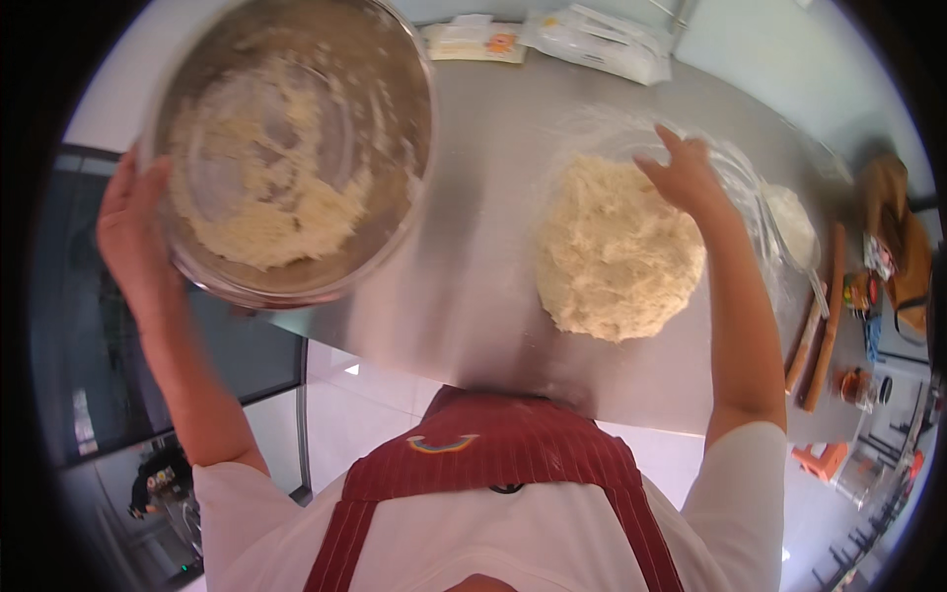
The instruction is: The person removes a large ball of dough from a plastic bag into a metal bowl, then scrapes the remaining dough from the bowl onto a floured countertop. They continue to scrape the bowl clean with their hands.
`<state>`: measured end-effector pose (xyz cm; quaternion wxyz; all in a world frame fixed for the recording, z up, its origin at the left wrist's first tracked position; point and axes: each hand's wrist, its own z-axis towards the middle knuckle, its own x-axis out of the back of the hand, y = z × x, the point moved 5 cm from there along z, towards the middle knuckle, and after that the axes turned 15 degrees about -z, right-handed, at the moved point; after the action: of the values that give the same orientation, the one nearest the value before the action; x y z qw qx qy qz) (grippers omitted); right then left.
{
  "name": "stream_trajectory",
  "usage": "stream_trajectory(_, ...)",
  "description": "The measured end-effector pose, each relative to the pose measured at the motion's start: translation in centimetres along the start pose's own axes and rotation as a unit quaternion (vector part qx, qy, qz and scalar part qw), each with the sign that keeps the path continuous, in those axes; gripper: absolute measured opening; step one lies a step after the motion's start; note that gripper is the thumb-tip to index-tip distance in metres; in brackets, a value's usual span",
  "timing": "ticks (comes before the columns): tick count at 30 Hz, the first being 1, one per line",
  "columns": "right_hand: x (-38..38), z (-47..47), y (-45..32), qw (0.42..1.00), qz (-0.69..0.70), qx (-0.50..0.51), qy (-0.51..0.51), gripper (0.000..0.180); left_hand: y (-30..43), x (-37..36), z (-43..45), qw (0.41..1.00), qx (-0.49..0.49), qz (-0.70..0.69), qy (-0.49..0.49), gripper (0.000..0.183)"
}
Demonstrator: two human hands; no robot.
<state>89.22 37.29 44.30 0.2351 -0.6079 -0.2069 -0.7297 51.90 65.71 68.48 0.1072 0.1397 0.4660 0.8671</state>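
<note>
My left hand (137, 222) grips the left rim of a large round metal mixing bowl (403, 214). Bits of sticky dough (281, 237) cling to the bottom and walls inside it. On the metal worktop (473, 244) lies a big rough mound of pale dough (618, 251). My right hand (681, 170) is at the upper right edge of the mound, fingers spread, with nothing held. Whether it touches the dough I cannot tell. A thin layer of flour (614, 126) is smeared around the mound's far side.
Right of the dough lies a clear container of flour (792, 222) with a handle. Beyond it are two wooden rolling pins (825, 325), and a jar (858, 388) stands near the right end. Plastic packages (599, 44) lie along the back edge by the wall.
</note>
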Motion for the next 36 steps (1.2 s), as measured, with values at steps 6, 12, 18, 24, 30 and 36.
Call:
stream_trajectory(6, 10.9, -5.5, -5.9, 0.984, 0.177, 0.023, 0.007, 0.029, -7.4, 3.7, -3.4, 0.979, 0.152, -0.134, -0.028, 0.036)
stream_trajectory(12, 8.9, -10.5, -17.2, 0.913, 0.379, 0.148, 0.001, 0.012, -12.2, 5.6, -4.8, 0.946, 0.206, -0.240, -0.072, 0.042)
stream_trajectory(18, 3.4, -11.1, -27.3, 0.901, 0.399, 0.149, -0.085, 0.022, -15.4, 6.7, -4.7, 0.924, 0.258, -0.229, -0.164, 0.041)
stream_trajectory(24, -0.9, -6.9, -35.5, 0.939, 0.291, 0.184, 0.030, 0.033, -18.2, 9.3, -3.8, 0.966, 0.179, -0.093, -0.164, 0.041)
stream_trajectory(30, -4.5, -5.8, -40.1, 0.928, 0.304, 0.157, 0.144, 0.030, -17.7, 9.5, -3.0, 0.968, 0.140, -0.105, -0.181, 0.042)
stream_trajectory(36, -5.0, -8.1, -41.0, 0.929, 0.310, 0.179, 0.096, 0.024, -18.7, 9.8, -3.2, 0.958, 0.163, -0.174, -0.157, 0.042)
